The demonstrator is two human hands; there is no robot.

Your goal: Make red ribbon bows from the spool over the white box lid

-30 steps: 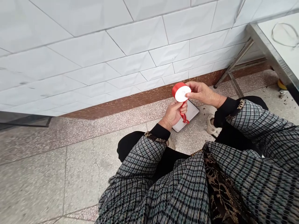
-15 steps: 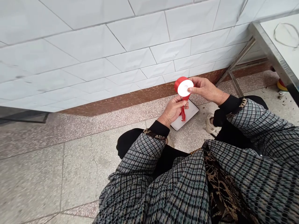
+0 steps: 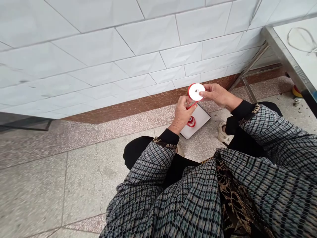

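Observation:
My right hand (image 3: 216,94) grips a spool of red ribbon (image 3: 196,92) by its edge, thumb on the white face. A small dark hole shows at the spool's centre. Just below and to the left, my left hand (image 3: 183,110) pinches the loose red ribbon (image 3: 192,105) close to the spool. Beneath the hands, a flat white board or box lid (image 3: 201,119) with a dark edge lies on the floor. A red loop (image 3: 191,121) shows over it, below my left hand; whether it rests on the board or hangs is unclear.
A white tiled wall (image 3: 104,62) rises in front, with a brown skirting (image 3: 138,105). To the right stands a metal-framed table (image 3: 284,49) with a thin loop of wire or cord on top. A red and yellow object (image 3: 296,92) lies beneath it. Light shoes flank the board.
The spool has turned so its white face shows more fully. My left hand has shifted up slightly along the ribbon, and the ribbon's hanging part now appears as a loop.

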